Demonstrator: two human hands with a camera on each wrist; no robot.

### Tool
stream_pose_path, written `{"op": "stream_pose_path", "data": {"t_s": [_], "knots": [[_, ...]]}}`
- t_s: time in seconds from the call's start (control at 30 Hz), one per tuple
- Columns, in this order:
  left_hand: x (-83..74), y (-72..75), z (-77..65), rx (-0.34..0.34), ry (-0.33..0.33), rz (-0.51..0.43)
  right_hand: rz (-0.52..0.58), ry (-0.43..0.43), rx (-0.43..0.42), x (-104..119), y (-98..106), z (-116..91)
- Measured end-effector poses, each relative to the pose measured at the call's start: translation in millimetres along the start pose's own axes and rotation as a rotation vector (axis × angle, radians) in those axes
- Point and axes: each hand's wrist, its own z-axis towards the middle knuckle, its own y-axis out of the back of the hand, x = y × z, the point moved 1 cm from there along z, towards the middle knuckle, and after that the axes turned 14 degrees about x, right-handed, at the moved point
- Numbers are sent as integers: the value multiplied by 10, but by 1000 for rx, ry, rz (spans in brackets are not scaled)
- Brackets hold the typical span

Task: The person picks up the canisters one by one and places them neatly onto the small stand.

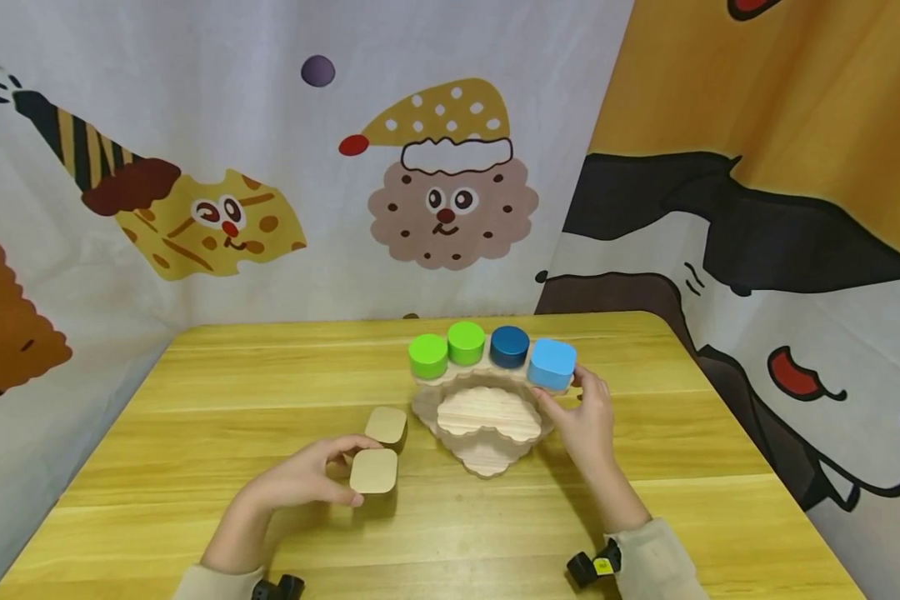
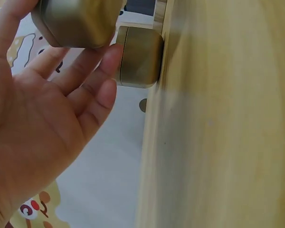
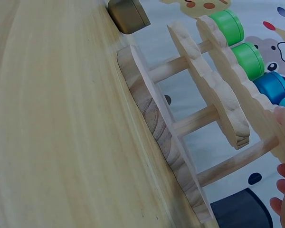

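My left hand (image 1: pixel 300 475) holds a gold, square tin (image 1: pixel 374 472) with rounded corners, thumb in front and fingers behind. In the left wrist view this tin (image 2: pixel 78 21) is up off the table. A second gold tin (image 1: pixel 386 427) stands on the table just beyond it. At the right end of a tiered wooden stand (image 1: pixel 487 414), my right hand (image 1: pixel 588 421) grips the top tier beside a light blue tin (image 1: pixel 552 363). Two green tins (image 1: pixel 427 356) and a dark blue tin (image 1: pixel 509 347) sit along the same tier. Part of the right hand lies outside the right wrist view.
The wooden table (image 1: pixel 217 392) carries everything. Behind its far edge hangs a curtain (image 1: pixel 255 108) printed with cartoon figures. Short wooden posts (image 3: pixel 237 161) join the stand's scalloped tiers. Small black devices (image 1: pixel 596 567) are worn at both wrists.
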Motion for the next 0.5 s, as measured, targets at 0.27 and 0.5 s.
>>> {"op": "stream_pose_path", "data": {"t_s": [0.27,0.5], "knots": [[-56,-8,104,-29,-46,48,3,-12,5,15,5,-12],[-156,-30,261,-41,-51,45,-7,-12,5,14,6,-4]]}}
